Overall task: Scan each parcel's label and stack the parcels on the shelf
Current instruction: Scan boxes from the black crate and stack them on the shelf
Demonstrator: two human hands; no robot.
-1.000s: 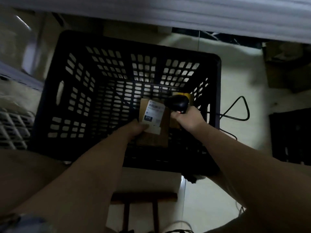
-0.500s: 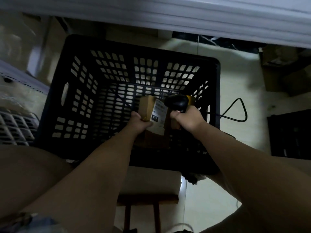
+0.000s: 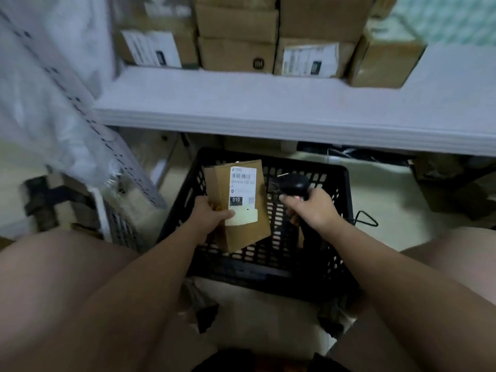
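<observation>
My left hand (image 3: pixel 212 214) grips a brown cardboard parcel (image 3: pixel 243 229) by its left edge, held up above the black crate (image 3: pixel 341 237). Its white label (image 3: pixel 243 189), marked 010 with a barcode, faces up. My right hand (image 3: pixel 312 209) holds a black barcode scanner (image 3: pixel 291 185) just right of the parcel, its head pointing left toward the label. The white shelf (image 3: pixel 268 106) runs across above, with several brown parcels (image 3: pixel 236 38) stacked on it.
A white perforated upright (image 3: pixel 80 108) stands at left, with a grey basket (image 3: pixel 126 226) below it. A black cable (image 3: pixel 366 220) lies on the floor right of the crate. Dark boxes (image 3: pixel 453 189) sit at the right. My knees frame the crate.
The parcel has been lifted out of the crate and turned label-up. My view has tilted upward, bringing the shelf and its stacked parcels into sight. The scanner stays beside the parcel.
</observation>
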